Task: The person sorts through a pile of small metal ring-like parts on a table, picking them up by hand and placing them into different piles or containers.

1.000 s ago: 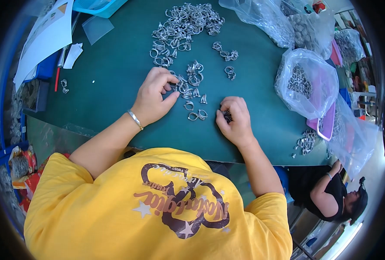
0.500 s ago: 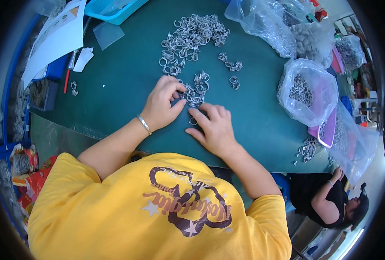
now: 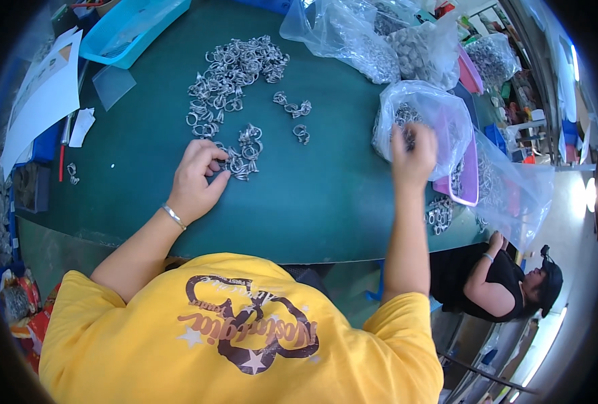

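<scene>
Beside a small cluster of silver-coloured metal rings (image 3: 245,153), my left hand (image 3: 198,176) rests on the table with its fingers curled. Its thumb and fingertips are apart and touch the cluster's near left edge. My right hand (image 3: 417,156) is over the mouth of a clear plastic bag (image 3: 457,121) that contains rings. Motion smears its fingers, so whether a ring is between them is unclear. A larger heap of rings (image 3: 242,71) lies beyond the cluster, and a few loose rings (image 3: 292,104) lie to its right.
A lilac tray (image 3: 471,182) sits beside the bag, with more rings (image 3: 440,214) near it. More filled bags (image 3: 420,54) stand at the far right. A turquoise basket (image 3: 127,34) and paper sheets (image 3: 43,101) are at the left. Another person (image 3: 494,283) sits at the right.
My right hand has moved right, from beside the ring cluster to over the plastic bag. A ring seen under that hand no longer shows there. The view has shifted; my left hand stays by the cluster.
</scene>
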A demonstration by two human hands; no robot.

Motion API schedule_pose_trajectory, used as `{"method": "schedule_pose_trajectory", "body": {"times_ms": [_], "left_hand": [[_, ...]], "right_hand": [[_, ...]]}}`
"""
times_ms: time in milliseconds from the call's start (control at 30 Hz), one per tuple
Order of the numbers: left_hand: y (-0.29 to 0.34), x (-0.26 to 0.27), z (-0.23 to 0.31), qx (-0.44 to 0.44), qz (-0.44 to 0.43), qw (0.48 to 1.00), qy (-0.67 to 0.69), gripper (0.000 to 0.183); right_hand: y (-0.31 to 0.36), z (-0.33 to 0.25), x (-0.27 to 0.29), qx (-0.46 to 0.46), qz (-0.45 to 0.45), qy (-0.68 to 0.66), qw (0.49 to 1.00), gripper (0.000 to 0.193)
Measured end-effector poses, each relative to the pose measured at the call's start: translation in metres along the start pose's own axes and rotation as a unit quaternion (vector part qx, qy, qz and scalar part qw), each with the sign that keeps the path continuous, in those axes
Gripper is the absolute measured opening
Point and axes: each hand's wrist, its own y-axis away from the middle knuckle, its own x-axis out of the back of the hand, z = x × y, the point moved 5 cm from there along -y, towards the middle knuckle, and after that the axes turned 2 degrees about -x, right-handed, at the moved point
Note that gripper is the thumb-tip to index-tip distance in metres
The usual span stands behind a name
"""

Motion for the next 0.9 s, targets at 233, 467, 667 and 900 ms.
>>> {"method": "schedule_pose_trajectory", "body": {"times_ms": [233,467,667,900], "left_hand": [[-0.002,0.002,0.001,-0.002,-0.002,1.000,0.003,0.026],[0.000,0.001,0.001,0.009,-0.001,1.000,0.016,0.024],[-0.001,0.000,0.001,0.011,-0.003,1.000,0.020,0.023],[-0.001,0.002,0.002,0.004,-0.001,1.000,0.019,0.023]], "right_hand": [[0.017,-0.082,-0.067,-0.014,-0.211,-0.150,0.966,0.018],[0.048,-0.071,-0.112,-0.073,-0.171,-0.204,0.961,0.016],[0.028,-0.060,-0.125,-0.101,-0.197,-0.267,0.938,0.030],[0.038,-0.043,-0.145,-0.130,-0.294,-0.296,0.899,0.040]]}}
